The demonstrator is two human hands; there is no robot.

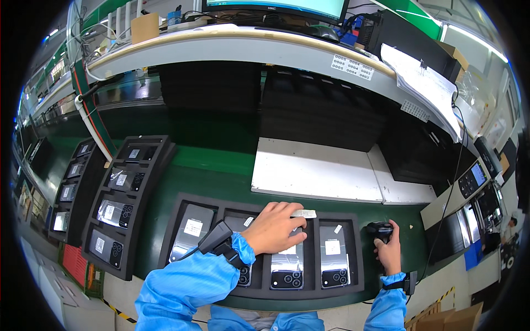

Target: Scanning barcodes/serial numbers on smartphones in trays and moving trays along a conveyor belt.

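Left hand over a tray of phones, right hand round a black handheld device

Four phones (334, 251) lie in the slots of the dark front tray (356, 259), one to each slot, with their camera ends toward the person where those ends show. Small white labels sit on them. The left hand (276, 229) reaches over the middle of the front tray, its wrist and sleeve hiding part of the second phone from the left. A small whitish strip (305, 213) is at its fingertips, by the front tray's far edge; I cannot tell whether the fingers pinch it or only rest against it.

Just right of the front tray, the right hand (390, 251) is wrapped around the black handheld device (379, 227), grasping it. Both forearms wear blue sleeves (185, 284) and a dark wrist strap.

Left of the front tray, a second tray (132, 245) stands at a slant with four more phones, and a third tray (74, 223) lies beyond it. Behind the front tray is a white board (314, 171) on the green bench (215, 179). Above and beyond the front tray runs a shelf (221, 52) bearing a monitor (276, 7), with papers (425, 83) hanging over its right part.
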